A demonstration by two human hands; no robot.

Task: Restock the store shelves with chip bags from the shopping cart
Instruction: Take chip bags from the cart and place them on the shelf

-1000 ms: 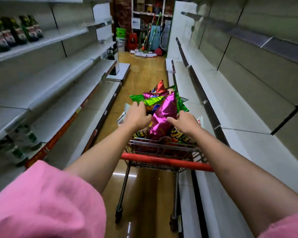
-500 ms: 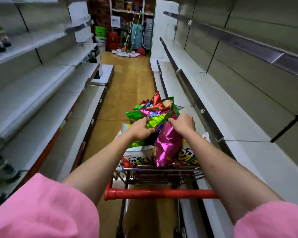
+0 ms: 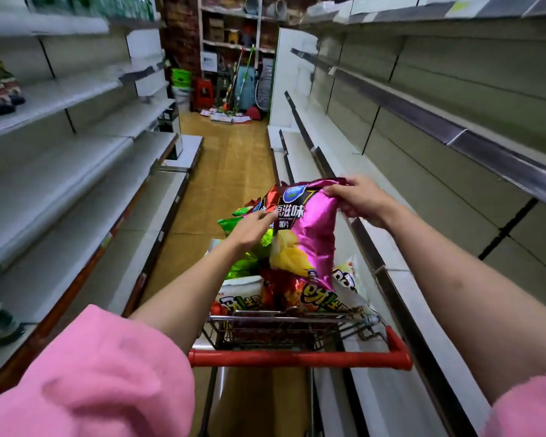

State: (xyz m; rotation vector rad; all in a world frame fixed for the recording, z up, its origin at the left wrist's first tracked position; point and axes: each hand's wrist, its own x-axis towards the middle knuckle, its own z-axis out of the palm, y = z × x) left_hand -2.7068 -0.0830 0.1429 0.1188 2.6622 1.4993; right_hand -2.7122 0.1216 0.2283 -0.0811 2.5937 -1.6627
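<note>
Two hands in the head view, both over the cart. Your right hand (image 3: 361, 201) has its grip closed on the top edge of the magenta chip bag (image 3: 309, 234), pinching the crimped seal; the bag hangs upright, lifted above the rest of the load, its lower end just over the pile. Your left hand (image 3: 253, 227) is flat with fingers spread, grip open, against the left face of that bag near the printed label, holding nothing.

Shopping cart (image 3: 300, 357) sits in the aisle, tight against the right shelving, red handle nearest you. It is heaped with more bags: a green bag (image 3: 249, 263) on the left under your left wrist, a red bag (image 3: 279, 290) below the magenta one, white bags (image 3: 243, 298) with green lettering along the near edge.

Right shelves (image 3: 423, 146) are bare as far as the view goes. Left shelves (image 3: 60, 171) are mostly bare too; a few dark packs (image 3: 0, 86) sit on an upper left shelf, too blurred to read. Far end of the aisle holds cleaning gear (image 3: 234, 86) on the wooden floor (image 3: 224, 159).
</note>
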